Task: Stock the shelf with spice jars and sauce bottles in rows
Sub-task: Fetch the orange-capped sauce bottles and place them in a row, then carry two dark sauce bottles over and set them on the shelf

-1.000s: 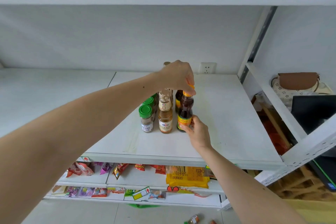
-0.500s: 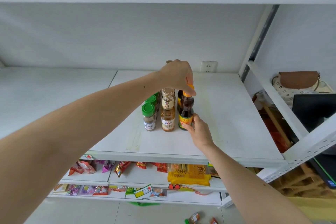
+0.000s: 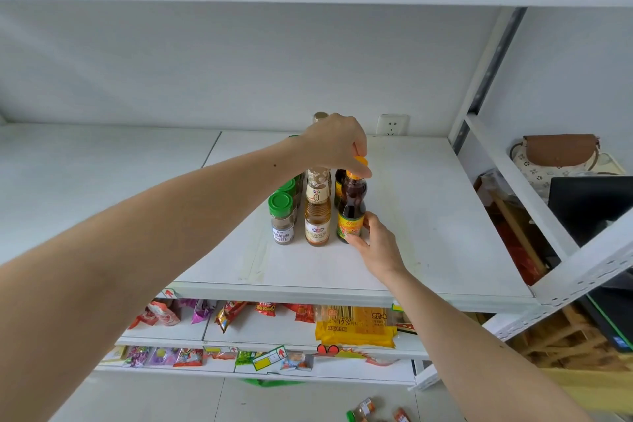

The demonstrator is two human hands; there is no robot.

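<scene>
A dark sauce bottle with an orange cap and yellow label stands at the front of the right row on the white shelf. My left hand pinches its cap from above. My right hand holds its base, fingers round the label's right side. To its left stands an amber bottle with a white label, then a green-lidded spice jar. More jars and bottles line up behind them, partly hidden by my left hand.
A wall socket sits behind the rows. Snack packets and a yellow pack fill the lower shelves. Loose jars lie on the floor. A brown bag and dark screen sit right of the shelf post.
Both hands have stayed on the dark bottle. The view has shifted slightly; the bottle's place in its row looks unchanged.
</scene>
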